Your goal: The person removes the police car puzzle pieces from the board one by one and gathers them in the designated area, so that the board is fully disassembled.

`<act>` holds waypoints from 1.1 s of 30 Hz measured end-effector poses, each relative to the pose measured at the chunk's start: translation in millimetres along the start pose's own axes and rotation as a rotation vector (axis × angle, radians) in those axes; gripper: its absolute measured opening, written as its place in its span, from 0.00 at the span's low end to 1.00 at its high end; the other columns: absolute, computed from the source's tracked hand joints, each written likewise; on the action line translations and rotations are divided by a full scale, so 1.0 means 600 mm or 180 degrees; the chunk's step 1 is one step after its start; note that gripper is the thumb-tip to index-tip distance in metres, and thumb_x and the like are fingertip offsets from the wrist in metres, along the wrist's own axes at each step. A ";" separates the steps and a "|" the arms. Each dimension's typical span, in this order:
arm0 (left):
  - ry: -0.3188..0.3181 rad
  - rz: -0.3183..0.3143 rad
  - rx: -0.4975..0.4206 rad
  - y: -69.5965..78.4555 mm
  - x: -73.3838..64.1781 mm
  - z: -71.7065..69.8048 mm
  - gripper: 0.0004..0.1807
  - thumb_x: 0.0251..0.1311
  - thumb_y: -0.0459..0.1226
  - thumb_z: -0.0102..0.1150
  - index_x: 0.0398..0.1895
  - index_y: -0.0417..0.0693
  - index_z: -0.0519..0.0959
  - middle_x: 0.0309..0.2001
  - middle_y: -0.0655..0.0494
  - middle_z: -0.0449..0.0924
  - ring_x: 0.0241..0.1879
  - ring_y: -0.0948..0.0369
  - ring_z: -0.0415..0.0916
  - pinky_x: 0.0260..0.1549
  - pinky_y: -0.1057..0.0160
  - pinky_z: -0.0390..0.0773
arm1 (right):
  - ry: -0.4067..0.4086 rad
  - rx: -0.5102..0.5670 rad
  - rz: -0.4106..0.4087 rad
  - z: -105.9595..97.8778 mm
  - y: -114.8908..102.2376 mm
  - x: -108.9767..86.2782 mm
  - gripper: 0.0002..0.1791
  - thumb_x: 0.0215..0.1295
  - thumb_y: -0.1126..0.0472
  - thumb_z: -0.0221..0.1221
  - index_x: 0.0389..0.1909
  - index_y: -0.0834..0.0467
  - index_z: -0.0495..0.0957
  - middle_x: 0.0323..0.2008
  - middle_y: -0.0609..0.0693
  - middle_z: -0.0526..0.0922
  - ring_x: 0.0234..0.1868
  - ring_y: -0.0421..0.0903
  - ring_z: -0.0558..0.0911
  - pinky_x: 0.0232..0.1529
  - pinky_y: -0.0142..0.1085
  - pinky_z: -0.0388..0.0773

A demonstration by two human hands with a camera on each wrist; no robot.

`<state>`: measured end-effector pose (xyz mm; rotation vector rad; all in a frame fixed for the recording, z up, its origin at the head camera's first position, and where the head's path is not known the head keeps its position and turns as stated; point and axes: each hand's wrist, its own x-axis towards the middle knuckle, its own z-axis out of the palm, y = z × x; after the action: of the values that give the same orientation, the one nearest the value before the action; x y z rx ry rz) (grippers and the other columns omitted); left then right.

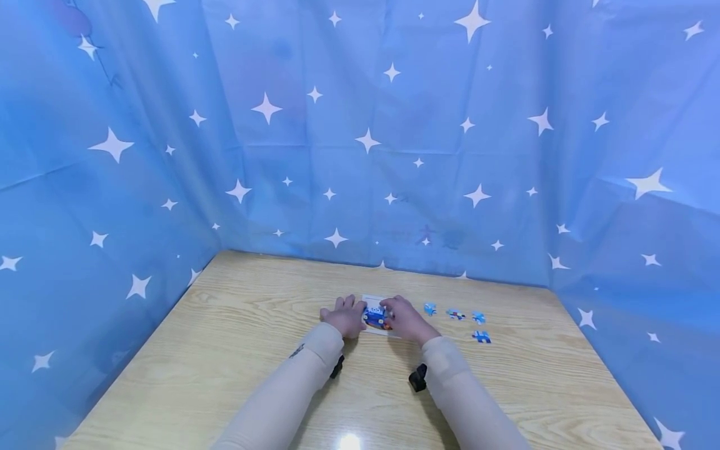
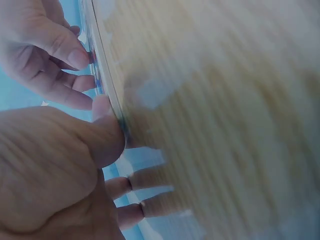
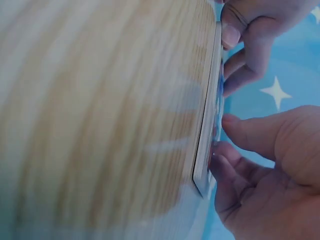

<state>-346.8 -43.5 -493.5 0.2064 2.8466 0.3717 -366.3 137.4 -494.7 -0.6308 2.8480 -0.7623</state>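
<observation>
A thin puzzle board with a white border lies between the hands; its picture shows a blue vehicle with eyes. My left hand rests at the board's left side with its fingers spread. In the left wrist view, its thumb touches the board's edge. Over the right part of the board is my right hand, its thumb and bent fingers touching the top face. The frames do not show whether a piece is between those fingertips. Part of the picture is hidden beneath the right hand.
Several loose jigsaw pieces lie to the right of the board, among them a blue one, a multicoloured one and a nearer blue one. A blue curtain with white stars stands behind the wooden table.
</observation>
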 end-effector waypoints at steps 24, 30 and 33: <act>-0.0074 -0.0067 0.0081 -0.003 0.010 0.010 0.32 0.75 0.51 0.51 0.80 0.69 0.58 0.81 0.55 0.48 0.75 0.52 0.50 0.58 0.35 0.63 | -0.0126 0.0060 0.0074 -0.005 0.002 0.015 0.18 0.68 0.73 0.62 0.57 0.61 0.81 0.46 0.55 0.78 0.47 0.51 0.80 0.50 0.46 0.80; -0.0042 -0.0060 0.0076 0.004 -0.007 -0.004 0.31 0.75 0.50 0.51 0.79 0.68 0.60 0.80 0.56 0.49 0.77 0.52 0.48 0.58 0.34 0.64 | -0.0125 -0.0054 0.0069 -0.005 0.000 0.016 0.20 0.68 0.73 0.61 0.60 0.64 0.79 0.45 0.55 0.77 0.47 0.51 0.79 0.51 0.47 0.79; -0.0013 -0.0058 0.0109 0.004 -0.008 -0.003 0.31 0.75 0.51 0.51 0.79 0.69 0.61 0.80 0.57 0.50 0.77 0.52 0.48 0.57 0.35 0.65 | -0.0123 -0.0094 0.0082 -0.004 -0.001 0.017 0.21 0.68 0.73 0.61 0.61 0.66 0.78 0.46 0.56 0.76 0.47 0.51 0.79 0.53 0.47 0.78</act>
<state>-342.6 -42.6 -489.9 0.1873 2.8504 0.3185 -376.2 133.7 -492.3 -0.6048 2.8316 -0.6978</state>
